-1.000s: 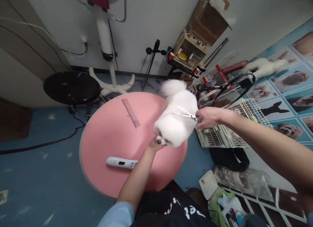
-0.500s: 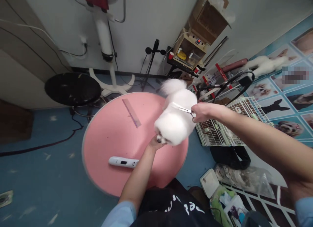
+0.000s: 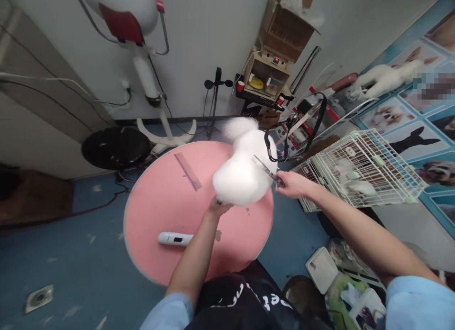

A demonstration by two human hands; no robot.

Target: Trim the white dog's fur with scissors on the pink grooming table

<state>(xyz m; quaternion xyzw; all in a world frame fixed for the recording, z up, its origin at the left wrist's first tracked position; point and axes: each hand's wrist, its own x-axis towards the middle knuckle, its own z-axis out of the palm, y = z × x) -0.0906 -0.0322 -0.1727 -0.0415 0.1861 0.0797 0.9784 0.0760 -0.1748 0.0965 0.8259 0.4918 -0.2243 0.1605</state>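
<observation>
A fluffy white dog (image 3: pixel 245 173) stands on the round pink table (image 3: pixel 151 192), its rounded head toward me and its tail pointing away. My left hand (image 3: pixel 217 208) cups its muzzle from below; most of the fingers are hidden by the head. In my right hand (image 3: pixel 293 184) is a pair of scissors (image 3: pixel 265 167), its slim blades lying along the fur of the neck and back. A long, flat, comb-like strip (image 3: pixel 188 171) rests on the tabletop left of the dog. Nearer me lies a white handheld device (image 3: pixel 173 238) with a small dark display, partly covered by my left forearm.
A black strap loop (image 3: pixel 316 126) hangs right of the dog. Beyond it stands a white wire cage (image 3: pixel 359 173). A black round stool (image 3: pixel 115 147) and a white stand dryer (image 3: pixel 145 78) are at the left back. Open containers (image 3: pixel 322 269) sit lower right.
My view has shifted. The dog's head has turned down, so its face is now hidden. The scissors have swung to a steeper diagonal, and my right hand is lower beside the dog.
</observation>
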